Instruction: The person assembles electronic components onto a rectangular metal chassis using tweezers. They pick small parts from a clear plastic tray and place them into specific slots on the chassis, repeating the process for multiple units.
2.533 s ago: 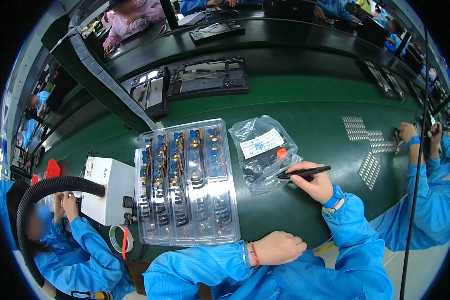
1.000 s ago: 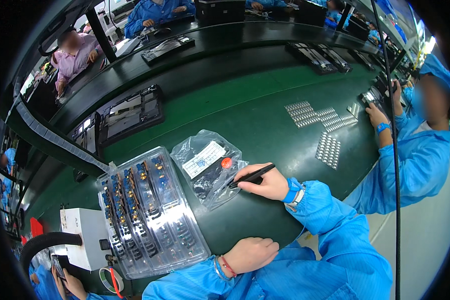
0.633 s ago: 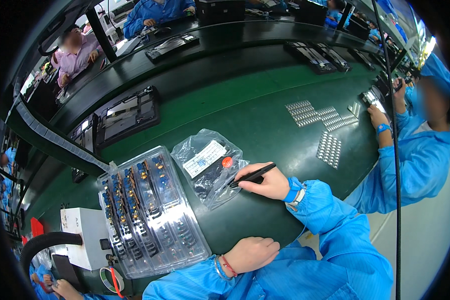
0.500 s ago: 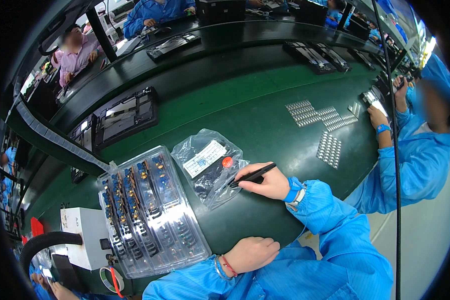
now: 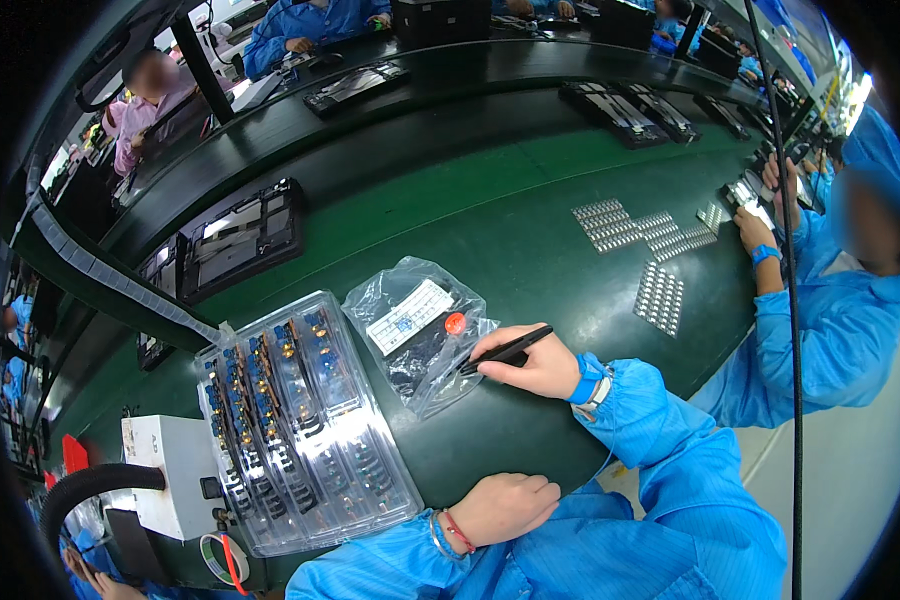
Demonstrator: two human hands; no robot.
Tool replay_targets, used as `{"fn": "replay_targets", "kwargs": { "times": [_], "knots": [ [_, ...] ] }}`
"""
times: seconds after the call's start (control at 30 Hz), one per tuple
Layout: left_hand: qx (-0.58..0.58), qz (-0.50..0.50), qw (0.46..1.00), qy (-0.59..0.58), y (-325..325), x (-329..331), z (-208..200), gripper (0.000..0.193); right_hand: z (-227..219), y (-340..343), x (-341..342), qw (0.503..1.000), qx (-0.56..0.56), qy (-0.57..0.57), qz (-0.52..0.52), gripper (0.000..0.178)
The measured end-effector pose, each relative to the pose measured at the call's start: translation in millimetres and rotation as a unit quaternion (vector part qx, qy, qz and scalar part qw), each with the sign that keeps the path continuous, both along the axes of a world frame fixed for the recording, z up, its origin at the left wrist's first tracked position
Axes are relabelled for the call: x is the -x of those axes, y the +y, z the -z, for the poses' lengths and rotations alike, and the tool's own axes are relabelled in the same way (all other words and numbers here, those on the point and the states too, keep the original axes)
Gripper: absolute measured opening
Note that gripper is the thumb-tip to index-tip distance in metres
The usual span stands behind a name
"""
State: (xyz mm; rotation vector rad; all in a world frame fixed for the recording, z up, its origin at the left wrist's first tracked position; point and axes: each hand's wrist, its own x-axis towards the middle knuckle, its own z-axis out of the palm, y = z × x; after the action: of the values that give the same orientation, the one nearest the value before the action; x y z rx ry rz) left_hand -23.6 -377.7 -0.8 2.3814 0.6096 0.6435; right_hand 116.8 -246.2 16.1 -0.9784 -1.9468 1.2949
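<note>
My right hand point(image 5: 532, 366) is closed around black tweezers point(image 5: 510, 349), their tips pointing left over the edge of a clear plastic bag point(image 5: 448, 388). The bag lies on the green bench and bears a white printed label point(image 5: 410, 317) and a round red sticker point(image 5: 455, 323); dark contents show through it. My left hand point(image 5: 505, 508) rests at the bench's near edge with its fingers curled in, and nothing shows in it. Left of the bag stands a clear plastic tray point(image 5: 370, 440) with rows of small blue, gold and black electronic parts point(image 5: 260, 400).
Small silvery parts lie in grids point(image 5: 660, 298) at the right, near a co-worker in blue point(image 5: 820, 330). Black device frames point(image 5: 242, 238) line the conveyor beyond the bench. A white box with a black hose point(image 5: 165, 470) and a tape roll point(image 5: 220, 558) stand left. A black cable point(image 5: 792, 300) hangs at right.
The black frames on the nearer conveyor have shifted left, and one on the far belt slightly right. The person in pink has moved an arm. Both my hands, the tweezers and the bag are still.
</note>
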Motion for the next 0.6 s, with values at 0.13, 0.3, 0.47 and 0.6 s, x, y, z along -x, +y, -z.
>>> {"fn": "replay_targets", "kwargs": {
  "times": [0.13, 0.3, 0.47, 0.6],
  "knots": [
    [0.004, -0.004, 1.0, 0.002, -0.5, 0.1, -1.3, 0.015, -0.4, 0.4, 0.2, 1.0, -0.012, 0.0, -0.005, 0.019],
    [-0.002, -0.004, 1.0, 0.004, 0.2, 0.3, -0.6, 0.015, 0.9, 0.5, -0.1, 1.0, -0.013, 0.0, -0.004, 0.019],
    [-0.007, -0.005, 1.0, 0.003, -0.2, -0.3, 0.1, 0.016, -0.5, 0.7, -0.2, 1.0, -0.013, 0.001, -0.008, 0.019],
    [-0.006, -0.003, 1.0, 0.001, 0.4, -0.2, -0.6, 0.016, 7.5, 1.6, -0.3, 0.999, -0.042, 0.021, 0.002, 0.02]
  ]
}}
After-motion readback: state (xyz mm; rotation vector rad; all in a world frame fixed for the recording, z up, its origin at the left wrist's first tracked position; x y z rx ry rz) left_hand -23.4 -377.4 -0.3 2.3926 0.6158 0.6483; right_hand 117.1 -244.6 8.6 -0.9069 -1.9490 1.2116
